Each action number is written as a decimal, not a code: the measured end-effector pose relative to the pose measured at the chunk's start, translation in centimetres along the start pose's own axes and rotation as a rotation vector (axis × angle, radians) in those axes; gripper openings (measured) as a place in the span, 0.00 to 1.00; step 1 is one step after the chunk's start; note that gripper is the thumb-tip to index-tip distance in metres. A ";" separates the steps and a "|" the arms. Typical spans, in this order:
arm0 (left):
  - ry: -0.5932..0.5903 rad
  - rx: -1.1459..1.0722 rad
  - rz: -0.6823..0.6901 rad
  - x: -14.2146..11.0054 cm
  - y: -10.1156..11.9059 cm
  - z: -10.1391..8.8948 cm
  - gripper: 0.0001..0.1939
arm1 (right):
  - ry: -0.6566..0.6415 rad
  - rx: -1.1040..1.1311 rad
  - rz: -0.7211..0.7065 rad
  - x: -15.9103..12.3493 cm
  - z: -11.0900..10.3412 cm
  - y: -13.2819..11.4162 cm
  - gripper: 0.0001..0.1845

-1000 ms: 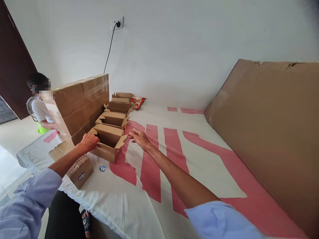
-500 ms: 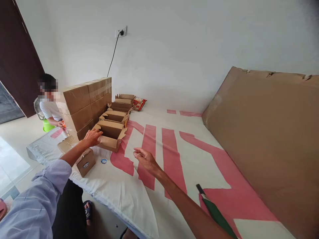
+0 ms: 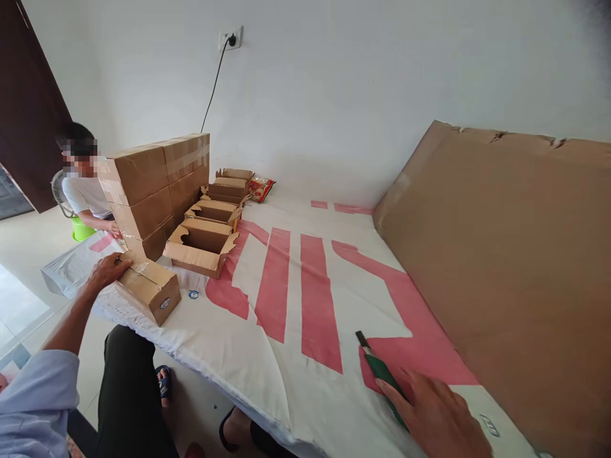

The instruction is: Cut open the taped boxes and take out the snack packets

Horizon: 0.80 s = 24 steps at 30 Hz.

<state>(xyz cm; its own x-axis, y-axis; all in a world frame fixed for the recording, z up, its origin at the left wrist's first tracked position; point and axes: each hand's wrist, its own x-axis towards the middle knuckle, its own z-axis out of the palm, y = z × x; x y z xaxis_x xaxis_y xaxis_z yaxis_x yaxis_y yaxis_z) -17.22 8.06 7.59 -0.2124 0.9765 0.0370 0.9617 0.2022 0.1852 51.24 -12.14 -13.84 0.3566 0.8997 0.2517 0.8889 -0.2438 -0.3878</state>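
My left hand (image 3: 107, 270) rests flat on the far end of a small sealed cardboard box (image 3: 151, 289) at the near left edge of the white and pink sheet (image 3: 286, 286); its fingers lie spread on the box top. My right hand (image 3: 436, 416) is at the lower right, laid over the handle of a green utility knife (image 3: 380, 375) that lies on the sheet with its dark tip pointing away. The fingers are extended over the knife, touching it. An open empty box (image 3: 200, 245) sits just beyond the sealed one.
Two more open boxes (image 3: 217, 210) line up toward the wall beside a stack of large taped cartons (image 3: 153, 191). A person (image 3: 83, 191) sits behind that stack. A big flat cardboard sheet (image 3: 506, 267) leans at the right. A red packet (image 3: 261, 187) lies by the wall.
My left hand left the open box and came back onto the sealed box. My right hand withdrew from the middle of the sheet down to the green knife.
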 end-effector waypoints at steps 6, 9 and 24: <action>-0.024 -0.117 0.131 -7.3 6.6 3.1 0.29 | -0.105 0.016 0.153 -2.5 0.2 -0.5 0.40; -0.036 -0.252 0.225 -11.3 9.8 5.1 0.32 | -0.102 0.004 0.192 -2.8 0.3 -1.5 0.36; -0.250 -1.299 0.232 -12.9 12.6 9.4 0.27 | -0.192 1.241 0.144 -3.5 -1.2 -20.2 0.31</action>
<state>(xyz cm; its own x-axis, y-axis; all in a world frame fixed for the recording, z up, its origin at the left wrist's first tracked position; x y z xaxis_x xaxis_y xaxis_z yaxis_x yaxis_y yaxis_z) -0.73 -1.24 0.24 0.1031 0.9938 0.0407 0.0816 -0.0493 0.9954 32.44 -10.80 -5.80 0.2874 0.9567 0.0458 -0.0592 0.0655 -0.9961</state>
